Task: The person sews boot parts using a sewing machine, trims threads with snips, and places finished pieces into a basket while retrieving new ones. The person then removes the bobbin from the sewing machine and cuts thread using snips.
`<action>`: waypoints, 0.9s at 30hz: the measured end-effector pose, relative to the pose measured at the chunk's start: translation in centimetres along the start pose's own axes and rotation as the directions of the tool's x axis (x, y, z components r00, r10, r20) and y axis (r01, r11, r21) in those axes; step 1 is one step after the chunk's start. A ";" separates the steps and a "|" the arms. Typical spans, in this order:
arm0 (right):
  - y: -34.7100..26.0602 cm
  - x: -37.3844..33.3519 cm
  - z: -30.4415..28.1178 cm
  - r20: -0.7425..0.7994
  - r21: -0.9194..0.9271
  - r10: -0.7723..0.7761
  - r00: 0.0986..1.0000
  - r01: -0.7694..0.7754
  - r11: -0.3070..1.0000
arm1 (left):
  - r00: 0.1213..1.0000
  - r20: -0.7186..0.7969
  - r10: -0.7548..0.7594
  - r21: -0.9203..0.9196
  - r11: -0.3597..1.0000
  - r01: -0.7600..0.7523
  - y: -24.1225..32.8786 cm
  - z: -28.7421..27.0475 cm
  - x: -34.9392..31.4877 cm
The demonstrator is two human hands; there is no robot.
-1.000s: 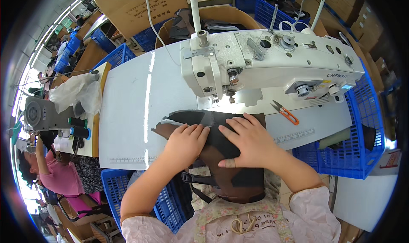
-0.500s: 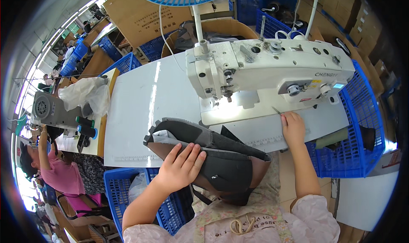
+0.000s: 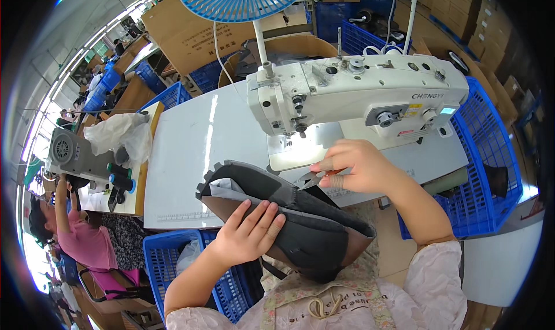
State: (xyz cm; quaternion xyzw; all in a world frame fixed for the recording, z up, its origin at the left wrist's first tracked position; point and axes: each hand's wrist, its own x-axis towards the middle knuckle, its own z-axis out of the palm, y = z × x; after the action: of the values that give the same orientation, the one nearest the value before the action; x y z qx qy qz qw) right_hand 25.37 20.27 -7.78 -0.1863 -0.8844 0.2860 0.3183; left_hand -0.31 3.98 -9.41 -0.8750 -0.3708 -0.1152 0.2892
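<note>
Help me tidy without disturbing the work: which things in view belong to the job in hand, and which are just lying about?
Job in hand:
black-and-brown piece, under the left hand
snips, in the right hand
sewing machine, probably; neither hand touches it

Seemingly just lying about:
pale plastic bag, on the neighbouring table
cardboard panel, behind the worktable

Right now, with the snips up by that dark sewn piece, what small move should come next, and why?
Probably a small, careful closing of the snips: the right hand holds them with the blades pointing at the edge of the dark sewn piece, and the left hand lies on it. Any thread there is too small to see.
</note>
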 end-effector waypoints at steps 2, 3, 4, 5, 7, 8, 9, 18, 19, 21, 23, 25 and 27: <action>-0.2 0.4 -0.1 0.075 -0.075 -0.031 0.997 0.037 0.996 | 1.000 0.001 0.003 -0.002 1.000 -0.003 0.2 -0.4 0.0; -0.3 0.6 -0.1 0.077 -0.075 -0.035 0.996 0.041 0.996 | 1.000 -0.003 0.008 0.002 1.000 -0.008 0.2 -0.5 0.0; -0.4 0.8 -0.1 0.108 -0.058 -0.023 0.994 0.029 0.998 | 1.000 -0.006 0.014 0.005 1.000 -0.014 0.2 -0.6 -0.1; -0.5 0.8 0.0 0.139 -0.041 -0.009 0.990 0.015 0.999 | 1.000 -0.005 0.011 0.005 1.000 -0.011 0.3 -0.6 -0.2; -0.5 0.9 0.2 0.143 -0.015 -0.003 0.990 0.005 1.000 | 1.000 -0.004 0.013 0.001 1.000 -0.013 0.3 -0.5 -0.3; -0.4 1.0 0.3 0.146 0.013 0.005 0.989 -0.007 1.000 | 1.000 -0.003 0.012 -0.001 1.000 -0.012 0.3 -0.5 -0.4; -0.5 1.1 0.3 0.146 0.010 0.007 0.989 -0.008 1.000 | 1.000 -0.001 0.013 -0.001 1.000 -0.013 0.1 -0.5 -0.4; 2.1 1.2 0.1 -0.042 0.153 0.103 0.994 -0.095 0.984 | 0.993 0.087 -0.077 0.079 0.994 0.070 -1.6 -0.8 -2.1; 3.9 0.0 -0.4 -0.086 0.007 0.195 0.977 -0.196 0.981 | 0.977 0.129 -0.171 0.099 0.982 0.158 -2.4 -1.0 -3.5; 8.8 -3.5 -0.5 -0.200 -0.179 0.386 0.901 -0.421 0.889 | 0.849 0.250 -0.465 0.095 0.885 0.456 -4.5 -1.4 -7.4; 11.8 -6.9 0.6 -0.352 -0.262 0.451 0.821 -0.548 0.794 | 0.471 0.432 -0.769 0.140 0.574 0.807 -6.8 -3.1 -10.8; 13.9 -9.7 2.4 -0.414 -0.199 0.492 0.766 -0.603 0.772 | 0.063 0.468 -0.881 0.305 0.229 0.924 -10.2 -3.2 -13.7; 13.0 -9.7 3.2 -0.496 -0.313 0.358 0.791 -0.548 0.776 | 0.061 0.357 -0.932 0.107 0.106 0.989 -14.0 -2.1 -14.9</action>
State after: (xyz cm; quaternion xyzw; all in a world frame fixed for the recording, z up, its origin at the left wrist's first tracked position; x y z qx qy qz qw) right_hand 32.19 24.07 -22.31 -0.5210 -0.7650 0.1020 0.3647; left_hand -20.72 1.85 -8.04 -0.4307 -0.8888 -0.1564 -0.0027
